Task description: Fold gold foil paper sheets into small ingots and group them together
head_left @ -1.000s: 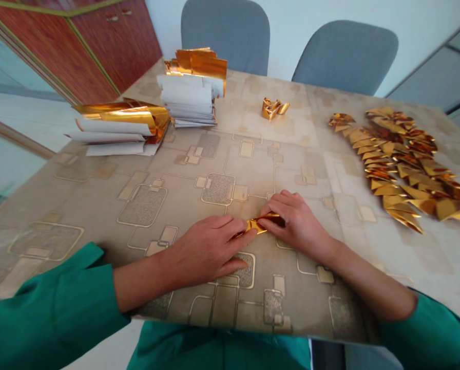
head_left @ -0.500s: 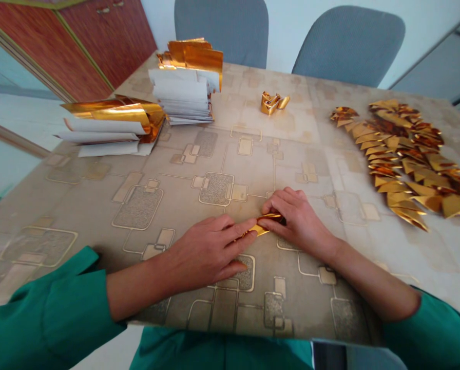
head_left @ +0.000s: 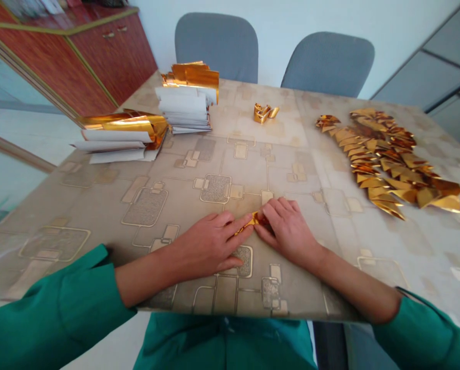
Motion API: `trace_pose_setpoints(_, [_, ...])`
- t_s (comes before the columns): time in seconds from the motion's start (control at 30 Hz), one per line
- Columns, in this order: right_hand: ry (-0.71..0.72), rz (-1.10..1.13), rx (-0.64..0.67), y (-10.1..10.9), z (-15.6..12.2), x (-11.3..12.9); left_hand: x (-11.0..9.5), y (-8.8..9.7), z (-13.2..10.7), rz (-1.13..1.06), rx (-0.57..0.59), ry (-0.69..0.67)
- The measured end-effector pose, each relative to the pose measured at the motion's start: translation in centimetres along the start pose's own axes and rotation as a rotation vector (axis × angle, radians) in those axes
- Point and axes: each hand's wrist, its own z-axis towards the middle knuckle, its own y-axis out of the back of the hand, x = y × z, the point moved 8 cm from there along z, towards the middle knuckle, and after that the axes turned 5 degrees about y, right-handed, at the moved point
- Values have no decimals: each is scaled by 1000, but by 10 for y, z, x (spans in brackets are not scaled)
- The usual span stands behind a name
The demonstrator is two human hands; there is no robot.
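A small folded piece of gold foil paper (head_left: 254,219) lies against the tabletop near the front edge, mostly covered by my fingers. My left hand (head_left: 210,241) holds its left part down with the index and middle fingers, the thumb standing apart on the table. At the other end, my right hand (head_left: 287,226) has its fingers and thumb closed around the paper. Far to the right lies a pile of folded gold paper pieces (head_left: 384,159), fanned in overlapping rows.
On the patterned table (head_left: 191,200), a stack of gold-and-white paper sheets (head_left: 184,105) stands at the back left, with a second stack (head_left: 118,139) beside it. A small crumpled gold piece (head_left: 264,113) sits at the back. Two grey chairs (head_left: 216,49) stand behind.
My right hand's fingers have closed further over the gold paper, so less of it shows. My left hand stays pressed on it. The camera view has tilted up slightly.
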Motion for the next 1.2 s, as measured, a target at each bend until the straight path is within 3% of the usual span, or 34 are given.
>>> trace_pose_setpoints(0.53, [-94, 238, 78, 0, -2, -9, 13, 7, -11, -23, 70, -92])
trace_pose_setpoints(0.87, [-72, 315, 36, -2, -3, -13, 18, 6, -28, -75, 65, -88])
trace_pose_setpoints(1.2, [-107, 310, -20, -6, -5, -14, 8, 9, -6, -117, -15, -86])
